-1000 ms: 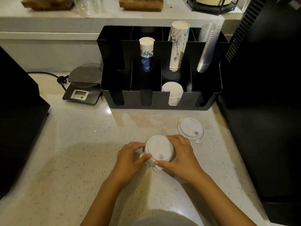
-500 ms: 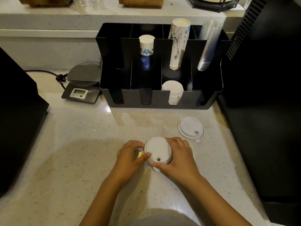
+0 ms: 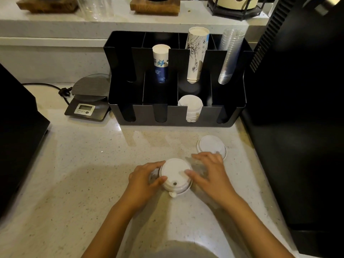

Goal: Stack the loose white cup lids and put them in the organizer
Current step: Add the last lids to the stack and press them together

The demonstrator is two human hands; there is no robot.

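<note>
1. Lid stack (image 3: 175, 175): several white cup lids nested dome-up on the desk (image 3: 83, 174), between the two hands. A small tab juts from its near edge.
2. Left hand (image 3: 144, 180): clasped against the left side of the stack, thumb over the rim, steadying it.
3. Right hand (image 3: 208, 174): half a second ago it cupped the right side of the stack; now it has come away, fingers spread and loose. Only its thumb tip touches the top lid. The fingertips point toward item 4.
4. Loose lid (image 3: 211, 146): a single white lid flat on the desk, just beyond the right hand's fingertips and not yet taken up.
5. Organizer (image 3: 173, 114): black, divided, well beyond both hands. One front compartment already holds a white lid pile (image 3: 191, 107); the rear slots hold paper and clear cups.
6. Reading: the right hand's release suggests the stack is squared and the last loose lid is next to be fetched. Judged stage: stacking nearly complete, and the transfer into the organizer not yet begun.
7. Caution: held by one hand alone, the stack may tip or slide.
</note>
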